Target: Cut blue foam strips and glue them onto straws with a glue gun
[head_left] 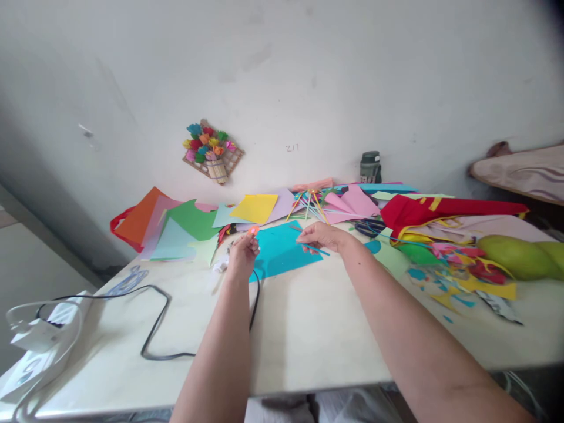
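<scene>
1. A slim, straight blue strip (321,251) slants over the middle of the surface (308,341), pinched in the right hand (324,236), thumb and fingers nearly together.
2. A small orange piece (253,230), pale at its centre, pokes from the left hand (244,252), whose fingers are curled in around it.
3. Beneath and between them, a flat, bright blue sheet (282,252) lies toward the far edge.
4. Right of it sit dark-handled scissors (370,227); coloured paper scraps (445,276) lie toward the right edge.
5. A white power strip (44,364) occupies the near left corner.
</scene>
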Demonstrator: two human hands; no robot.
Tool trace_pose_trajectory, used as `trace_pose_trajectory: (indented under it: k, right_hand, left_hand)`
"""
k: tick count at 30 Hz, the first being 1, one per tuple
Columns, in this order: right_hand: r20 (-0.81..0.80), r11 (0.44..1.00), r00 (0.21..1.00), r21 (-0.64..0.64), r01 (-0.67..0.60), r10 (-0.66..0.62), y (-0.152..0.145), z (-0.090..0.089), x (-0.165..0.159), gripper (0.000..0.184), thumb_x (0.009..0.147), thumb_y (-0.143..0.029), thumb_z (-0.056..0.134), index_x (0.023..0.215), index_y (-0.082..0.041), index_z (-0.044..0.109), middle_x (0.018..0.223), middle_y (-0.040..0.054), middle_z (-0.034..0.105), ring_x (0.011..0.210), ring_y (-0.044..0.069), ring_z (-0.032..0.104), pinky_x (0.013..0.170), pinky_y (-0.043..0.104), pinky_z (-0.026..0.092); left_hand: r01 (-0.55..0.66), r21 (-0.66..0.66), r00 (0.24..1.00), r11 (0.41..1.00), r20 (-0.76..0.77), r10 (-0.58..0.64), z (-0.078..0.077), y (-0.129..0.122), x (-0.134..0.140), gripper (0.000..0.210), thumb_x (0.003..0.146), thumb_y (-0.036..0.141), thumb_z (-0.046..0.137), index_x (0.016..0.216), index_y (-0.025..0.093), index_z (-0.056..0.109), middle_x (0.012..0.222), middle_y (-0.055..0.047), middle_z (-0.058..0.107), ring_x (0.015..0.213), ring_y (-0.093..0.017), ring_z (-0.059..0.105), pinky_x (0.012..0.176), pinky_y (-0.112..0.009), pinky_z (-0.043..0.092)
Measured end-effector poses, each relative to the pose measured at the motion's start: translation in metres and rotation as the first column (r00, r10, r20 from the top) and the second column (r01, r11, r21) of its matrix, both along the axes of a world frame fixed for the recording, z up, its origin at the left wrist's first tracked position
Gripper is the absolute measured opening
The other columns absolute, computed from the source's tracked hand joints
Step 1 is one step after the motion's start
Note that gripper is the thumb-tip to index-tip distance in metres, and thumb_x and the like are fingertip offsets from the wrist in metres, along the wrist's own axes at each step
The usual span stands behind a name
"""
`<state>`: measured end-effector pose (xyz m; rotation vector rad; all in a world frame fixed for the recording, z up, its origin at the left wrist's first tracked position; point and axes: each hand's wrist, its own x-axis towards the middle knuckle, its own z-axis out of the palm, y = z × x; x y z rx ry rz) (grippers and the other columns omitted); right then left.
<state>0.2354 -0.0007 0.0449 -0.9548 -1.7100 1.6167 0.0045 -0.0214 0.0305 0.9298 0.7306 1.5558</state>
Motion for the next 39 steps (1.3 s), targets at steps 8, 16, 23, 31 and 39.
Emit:
trace_pose_trajectory:
  k: [8,16,23,31,39]
  right_hand:
    - [0.031,1.0,0.999,-0.002,0.028,-0.028,0.003,-0.003,-0.002,0.019,0.061,-0.026,0.069,0.068,-0.011,0.06,0.051,0.0008,0.06,0.041,0.007,0.051,0.038,0.017,0.035]
    - [-0.218,0.87,0.844,-0.065,0.488,-0.49,0.015,-0.012,-0.007,0.004,0.069,-0.015,0.059,0.068,-0.011,0.057,0.048,0.0001,0.059,0.035,0.007,0.049,0.035,0.017,0.037]
    - [-0.285,0.698,0.648,-0.126,0.705,-0.706,0.03,-0.014,-0.002,0.006,0.069,-0.013,0.056,0.063,-0.012,0.054,0.045,-0.001,0.056,0.034,0.007,0.048,0.033,0.016,0.036]
    - [-0.242,0.592,0.555,-0.118,0.797,-0.796,0.064,-0.015,0.013,0.006,0.069,-0.013,0.055,0.063,-0.012,0.053,0.041,-0.0031,0.053,0.033,0.007,0.048,0.032,0.016,0.035]
    - [-0.217,0.537,0.512,-0.071,0.841,-0.831,0.094,-0.017,0.016,0.008,0.068,-0.011,0.054,0.061,-0.013,0.051,0.037,-0.0039,0.049,0.032,0.007,0.046,0.031,0.015,0.032]
  left_hand:
    - [0.015,-0.049,0.999,0.999,0.052,-0.012,0.003,-0.003,-0.001,0.025,0.061,0.034,0.062,0.074,0.013,0.055,0.05,0.004,0.045,0.042,-0.004,0.041,0.039,-0.016,0.027]
    - [0.028,-0.101,1.0,0.995,0.015,-0.026,-0.005,-0.002,0.007,0.022,0.061,0.032,0.061,0.067,0.012,0.052,0.044,0.006,0.038,0.034,-0.002,0.028,0.031,-0.015,0.013]
    - [0.04,-0.046,0.993,0.998,-0.11,-0.045,-0.01,-0.007,0.02,0.02,0.063,0.03,0.061,0.066,0.012,0.052,0.041,0.008,0.029,0.032,-0.001,0.022,0.031,-0.014,0.011]
    - [0.059,-0.075,0.986,0.995,-0.149,-0.07,-0.013,-0.008,0.029,0.021,0.064,0.032,0.06,0.065,0.012,0.052,0.038,0.009,0.026,0.032,-0.002,0.019,0.031,-0.016,0.01]
    - [0.114,-0.102,0.966,0.988,-0.221,-0.135,-0.016,-0.011,0.043,0.024,0.068,0.036,0.057,0.065,0.013,0.052,0.038,0.008,0.027,0.032,-0.003,0.02,0.032,-0.017,0.01]
